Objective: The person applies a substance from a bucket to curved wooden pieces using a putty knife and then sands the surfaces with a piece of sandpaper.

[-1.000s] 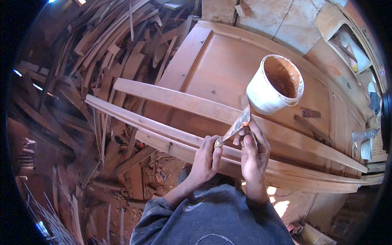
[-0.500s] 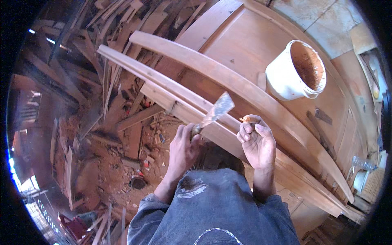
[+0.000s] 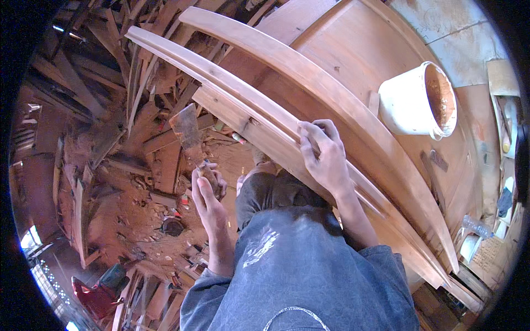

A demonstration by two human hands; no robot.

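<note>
My left hand [image 3: 210, 186] is closed round the handle of a putty knife [image 3: 186, 126], its broad, stained blade pointing up and away over the littered floor. My right hand [image 3: 326, 157] is at a long grooved wooden moulding [image 3: 232, 80], with bent fingertips against its upper edge. Whatever may be pinched between those fingertips is hidden. Beyond the moulding runs a curved wooden rail [image 3: 309, 69]. A white bucket [image 3: 406, 102], smeared inside with brown paste, stands tilted in view on a panelled wooden door [image 3: 353, 41].
Scrap wood [image 3: 105, 71] is heaped at the far left, with sawdust and offcuts on the floor [image 3: 132, 220]. A flat dark tool [image 3: 439, 160] lies on the door. Near the right edge is a clear plastic bottle [image 3: 477, 226]. A red object [image 3: 91, 298] sits at lower left.
My left hand has swung the putty knife left, off the moulding and over the floor. My right hand, earlier raised with a small orange-brown bit in its fingertips, has moved onto the moulding.
</note>
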